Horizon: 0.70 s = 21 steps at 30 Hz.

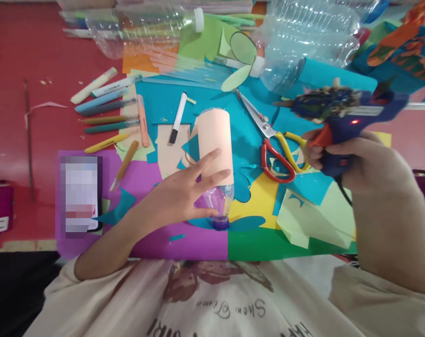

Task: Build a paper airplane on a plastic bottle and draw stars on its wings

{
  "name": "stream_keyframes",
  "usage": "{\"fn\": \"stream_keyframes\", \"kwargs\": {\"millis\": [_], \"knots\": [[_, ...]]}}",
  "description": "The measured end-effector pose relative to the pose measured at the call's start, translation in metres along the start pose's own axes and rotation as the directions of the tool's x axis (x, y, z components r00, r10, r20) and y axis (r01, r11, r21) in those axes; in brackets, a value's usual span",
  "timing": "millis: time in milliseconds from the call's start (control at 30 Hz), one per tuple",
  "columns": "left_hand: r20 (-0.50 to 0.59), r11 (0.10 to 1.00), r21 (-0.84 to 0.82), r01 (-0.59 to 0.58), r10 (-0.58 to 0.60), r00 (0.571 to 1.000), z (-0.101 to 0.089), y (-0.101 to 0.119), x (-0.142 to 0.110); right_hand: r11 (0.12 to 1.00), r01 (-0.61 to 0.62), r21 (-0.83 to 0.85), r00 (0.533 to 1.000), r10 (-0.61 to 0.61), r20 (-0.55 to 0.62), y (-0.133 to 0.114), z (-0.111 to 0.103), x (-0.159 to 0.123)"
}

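Observation:
A small clear plastic bottle (219,199) wrapped in peach paper (215,133) lies on the blue and purple sheets, its purple cap (220,223) toward me. My left hand (186,192) reaches over it from the left, fingers spread and stretched across the paper and the bottle's neck. On the right, my right hand (367,161) is wrapped around the handle of a dark blue glue gun (342,117) and holds it raised. The gun has an orange trigger and a lit red light; its nozzle points left. Scissors (268,133) with red and yellow handles lie between the two hands, blades partly apart.
Several markers (108,110) lie at left, and a black-and-white marker (178,117) above the bottle. A phone (79,194) rests on purple paper (145,238). Large clear bottles (303,32) line the back. Paper scraps (312,217) are scattered at right.

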<state>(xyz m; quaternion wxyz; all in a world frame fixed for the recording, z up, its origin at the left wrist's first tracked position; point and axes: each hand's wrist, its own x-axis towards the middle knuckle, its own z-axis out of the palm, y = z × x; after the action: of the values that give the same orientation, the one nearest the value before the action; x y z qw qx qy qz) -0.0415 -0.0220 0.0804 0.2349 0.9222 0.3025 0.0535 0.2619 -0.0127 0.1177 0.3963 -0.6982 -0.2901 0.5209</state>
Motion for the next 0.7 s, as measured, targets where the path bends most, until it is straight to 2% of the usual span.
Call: {"fn": "stream_keyframes", "kwargs": {"millis": [167, 400, 533, 700], "knots": [[-0.038, 0.999, 0.034, -0.039, 0.040, 0.998, 0.003, -0.002, 0.000, 0.998, 0.043, -0.053, 0.986, -0.034, 0.165, 0.003, 0.025, 0.014], [-0.076, 0.993, 0.075, -0.086, 0.092, 0.993, 0.010, -0.005, 0.002, 0.957, 0.265, -0.115, 0.938, -0.228, 0.262, 0.011, 0.046, 0.020], [-0.086, 0.991, 0.097, -0.096, 0.105, 0.991, 0.011, -0.006, 0.002, 0.955, 0.266, -0.132, 0.931, -0.219, 0.293, 0.007, 0.055, 0.020], [-0.088, 0.990, 0.099, -0.098, 0.107, 0.990, 0.011, -0.005, 0.002, 0.957, 0.236, -0.168, 0.948, -0.189, 0.256, 0.003, 0.059, 0.019]]}}
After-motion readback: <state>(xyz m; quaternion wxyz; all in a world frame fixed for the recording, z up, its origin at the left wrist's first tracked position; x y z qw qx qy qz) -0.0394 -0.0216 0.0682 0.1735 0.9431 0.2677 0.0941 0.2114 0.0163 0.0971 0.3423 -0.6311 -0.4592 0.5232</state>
